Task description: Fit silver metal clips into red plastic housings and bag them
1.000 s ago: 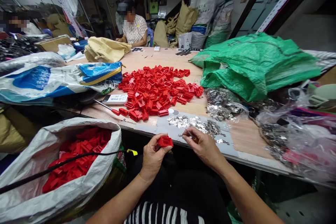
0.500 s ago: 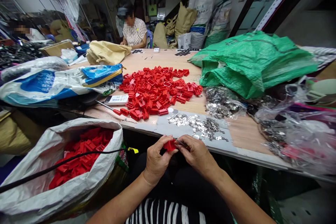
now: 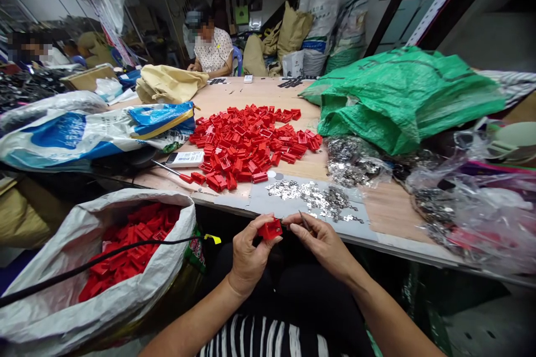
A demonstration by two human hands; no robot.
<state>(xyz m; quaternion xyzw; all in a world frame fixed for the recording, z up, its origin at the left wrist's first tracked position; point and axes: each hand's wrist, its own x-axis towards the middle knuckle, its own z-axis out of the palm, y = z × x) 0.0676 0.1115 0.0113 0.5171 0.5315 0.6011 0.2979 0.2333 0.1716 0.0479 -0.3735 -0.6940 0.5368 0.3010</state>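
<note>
My left hand (image 3: 251,251) pinches a small red plastic housing (image 3: 270,229) between thumb and fingers, just off the table's front edge. A short gap to its right, my right hand (image 3: 320,240) is closed round a thin pointed metal tool (image 3: 306,222), its tip sticking up past the fingers. Something small and dark shows at the right thumb and fingertip, too small to make out. Beyond the hands, flat silver metal pieces (image 3: 314,196) lie scattered on a grey sheet (image 3: 259,201). Behind them spreads a heap of red plastic housings (image 3: 251,142).
An open white sack (image 3: 167,295) of red housings stands at left, a black cable (image 3: 125,248) crossing it. A screwdriver (image 3: 173,172) lies beside a white box (image 3: 184,159). Green sacking (image 3: 410,100) and bags of metal pieces (image 3: 355,162) sit at right. A person (image 3: 213,47) sits opposite.
My right hand has drawn back to the right from the red housing, and its tool now points upward. The left hand keeps hold of the housing, whose face shows more.
</note>
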